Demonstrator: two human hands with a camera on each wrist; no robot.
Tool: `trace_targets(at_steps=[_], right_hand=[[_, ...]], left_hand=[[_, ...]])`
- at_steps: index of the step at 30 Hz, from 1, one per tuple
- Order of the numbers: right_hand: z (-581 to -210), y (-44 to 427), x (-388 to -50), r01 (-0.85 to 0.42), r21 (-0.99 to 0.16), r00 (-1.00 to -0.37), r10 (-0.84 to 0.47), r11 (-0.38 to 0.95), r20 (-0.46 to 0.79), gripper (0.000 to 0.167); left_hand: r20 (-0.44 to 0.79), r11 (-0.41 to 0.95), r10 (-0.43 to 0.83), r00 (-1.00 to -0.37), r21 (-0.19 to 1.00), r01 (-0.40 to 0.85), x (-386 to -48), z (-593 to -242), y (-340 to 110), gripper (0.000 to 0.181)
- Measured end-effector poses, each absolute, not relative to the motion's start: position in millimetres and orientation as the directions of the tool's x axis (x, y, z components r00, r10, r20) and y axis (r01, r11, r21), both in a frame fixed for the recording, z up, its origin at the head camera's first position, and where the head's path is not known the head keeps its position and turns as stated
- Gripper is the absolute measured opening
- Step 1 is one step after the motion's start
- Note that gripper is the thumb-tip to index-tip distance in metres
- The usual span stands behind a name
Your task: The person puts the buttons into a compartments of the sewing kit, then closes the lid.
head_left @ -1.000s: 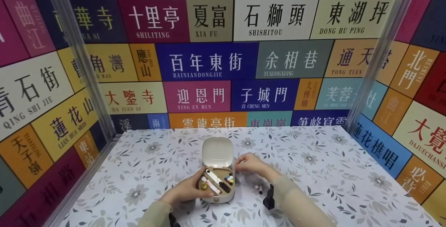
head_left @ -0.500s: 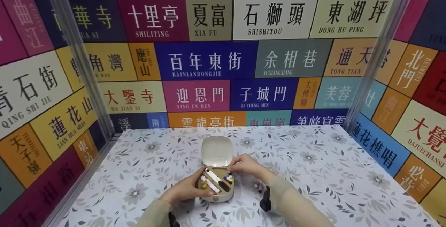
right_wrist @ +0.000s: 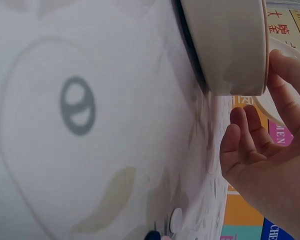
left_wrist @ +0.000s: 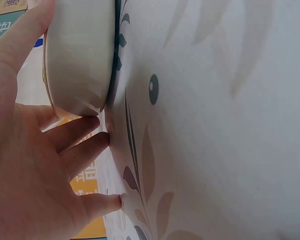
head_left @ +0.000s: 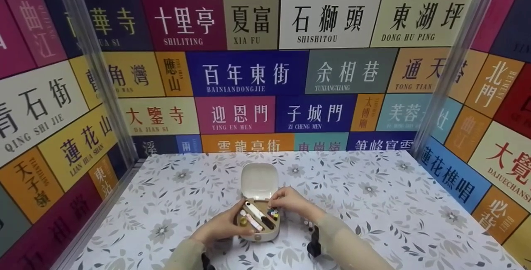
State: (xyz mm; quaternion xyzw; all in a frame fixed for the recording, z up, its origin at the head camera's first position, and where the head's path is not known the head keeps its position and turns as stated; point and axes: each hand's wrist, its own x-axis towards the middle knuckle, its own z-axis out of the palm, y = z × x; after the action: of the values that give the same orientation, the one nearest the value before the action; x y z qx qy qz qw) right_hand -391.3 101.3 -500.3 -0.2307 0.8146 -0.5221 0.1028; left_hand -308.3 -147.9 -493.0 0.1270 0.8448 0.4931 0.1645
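Box [head_left: 268, 235] on patterned table [head_left: 373, 207], lid [head_left: 259, 181] raised at far side; left hand [head_left: 224, 223] gripping its left side; right hand [head_left: 291, 202] over right compartment [head_left: 262, 206], just beside coloured pieces [head_left: 273, 213], fingers bent, cannot tell whether pinching anything; loose pieces [head_left: 307, 223] farther right

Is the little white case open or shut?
Open: the white case has its lid raised at the back, and colourful little pieces show inside.
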Motion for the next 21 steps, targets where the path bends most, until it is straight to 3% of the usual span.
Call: trace_targets(at_steps=[14,21], right_hand=[[-493,91,-378,-0.288,-0.894,-0.869,-0.486,0.343,0.094,0.016],[-486,89,-368,-0.245,-0.925,-0.869,-0.488,0.291,0.077,0.018]], left_hand=[[-0.168,0.501,0.365,-0.916,0.864,0.041,-310,-493,-148,0.113],[-0.124,0.522,0.389,-0.913,0.846,0.108,-311,-497,-150,0.113]])
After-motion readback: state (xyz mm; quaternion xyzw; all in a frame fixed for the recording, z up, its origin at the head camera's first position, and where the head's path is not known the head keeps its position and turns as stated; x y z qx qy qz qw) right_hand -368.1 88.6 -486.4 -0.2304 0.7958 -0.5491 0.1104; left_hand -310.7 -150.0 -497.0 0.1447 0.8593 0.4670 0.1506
